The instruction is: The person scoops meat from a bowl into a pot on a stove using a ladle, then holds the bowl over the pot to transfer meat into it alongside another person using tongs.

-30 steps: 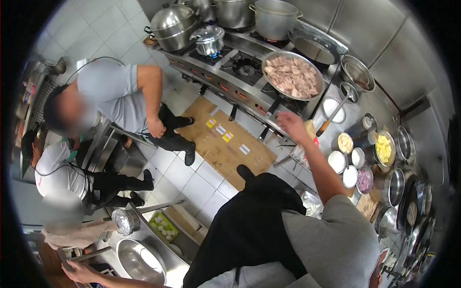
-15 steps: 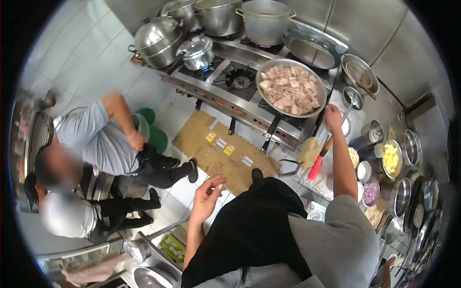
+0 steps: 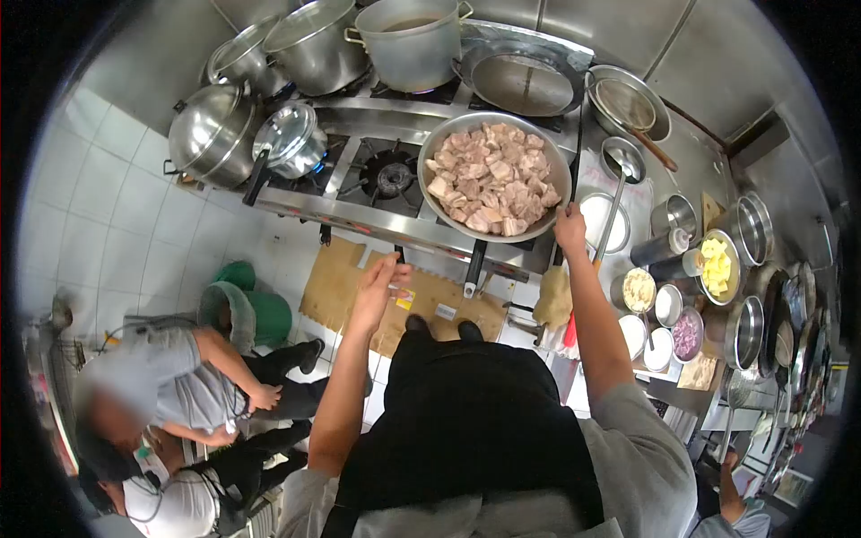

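Observation:
A wide metal pan (image 3: 433,202) heaped with pale meat chunks (image 3: 491,175) sits at the stove's right front. My right hand (image 3: 569,228) is closed at the pan's right rim, its fingers bent against the edge. Beside that hand, a ladle (image 3: 611,215) lies across a bowl of white contents (image 3: 595,212). My left hand (image 3: 380,285) is raised in front of the stove, with its fingers loosely curled and apart; no object shows in it.
Lidded pots (image 3: 291,143) and a large pot (image 3: 408,49) stand on the stove (image 3: 359,212). Bowls of yellow pieces (image 3: 717,266) and chopped purple food (image 3: 687,334) are at right. Two people (image 3: 184,377) are at lower left near a green bin (image 3: 269,318). Cardboard (image 3: 336,287) covers floor tiles.
The view has swung toward the stove. My left hand has come from the lower left to the stove front. My right hand has gone from open in the air to closed at the pan's rim.

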Motion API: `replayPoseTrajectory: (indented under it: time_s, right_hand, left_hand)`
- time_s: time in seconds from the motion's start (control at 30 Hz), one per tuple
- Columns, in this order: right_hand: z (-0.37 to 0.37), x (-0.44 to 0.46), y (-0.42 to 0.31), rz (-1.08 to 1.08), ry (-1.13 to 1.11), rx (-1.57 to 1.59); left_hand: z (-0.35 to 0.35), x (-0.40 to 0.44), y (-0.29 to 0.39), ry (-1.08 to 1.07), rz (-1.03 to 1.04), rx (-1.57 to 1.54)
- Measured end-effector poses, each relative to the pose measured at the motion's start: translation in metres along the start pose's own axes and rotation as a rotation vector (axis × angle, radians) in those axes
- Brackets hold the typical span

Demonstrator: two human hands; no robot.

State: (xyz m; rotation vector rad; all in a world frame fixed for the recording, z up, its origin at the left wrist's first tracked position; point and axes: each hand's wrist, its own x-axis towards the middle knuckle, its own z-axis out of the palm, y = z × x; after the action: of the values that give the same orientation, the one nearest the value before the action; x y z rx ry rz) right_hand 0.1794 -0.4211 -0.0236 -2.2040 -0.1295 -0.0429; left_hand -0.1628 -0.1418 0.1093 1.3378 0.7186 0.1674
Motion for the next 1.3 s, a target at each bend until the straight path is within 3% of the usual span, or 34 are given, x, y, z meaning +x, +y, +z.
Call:
replayPoseTrajectory:
  time_s: [0.13,0.3,0.47,0.7,0.83,0.9,1.03,1.1,1.17,1.3]
  right_hand:
    - [0.008,0.001,-0.007,0.159,0.002,-0.072]
    - [0.032,-0.004,0.002,0.218,0.235,-0.019]
    - [0.035,-0.01,-0.03,0.292,0.298,-0.089]
    - [0.044,-0.01,-0.02,0.305,0.359,-0.087]
    - [0.048,-0.004,-0.01,0.199,0.366,0.008]
    - [0.056,-0.001,0.015,0.179,0.392,0.012]
    - [0.062,0.003,0.034,0.217,0.373,0.069]
    - [0.06,0.002,0.025,0.164,0.413,-0.044]
    - [0.049,-0.003,0.005,0.221,0.32,0.027]
    - [0.038,-0.011,-0.016,0.195,0.334,0.196]
  left_hand:
    - [-0.008,0.106,-0.001,-0.084,0.021,0.06]
    - [-0.003,0.219,0.024,-0.15,-0.039,0.153]
    - [0.004,0.316,0.022,-0.367,-0.011,0.281]
    - [0.024,0.35,0.053,-0.4,-0.136,0.417]
    - [0.032,0.353,0.062,-0.336,0.009,0.513]
    - [0.031,0.369,0.041,-0.252,0.31,0.703]
    - [0.033,0.383,0.032,-0.226,0.346,0.756]
    - [0.032,0.398,0.017,-0.251,0.243,0.673]
    - [0.032,0.386,0.024,-0.241,0.392,0.659]
    - [0.027,0.377,0.018,-0.218,0.383,0.673]
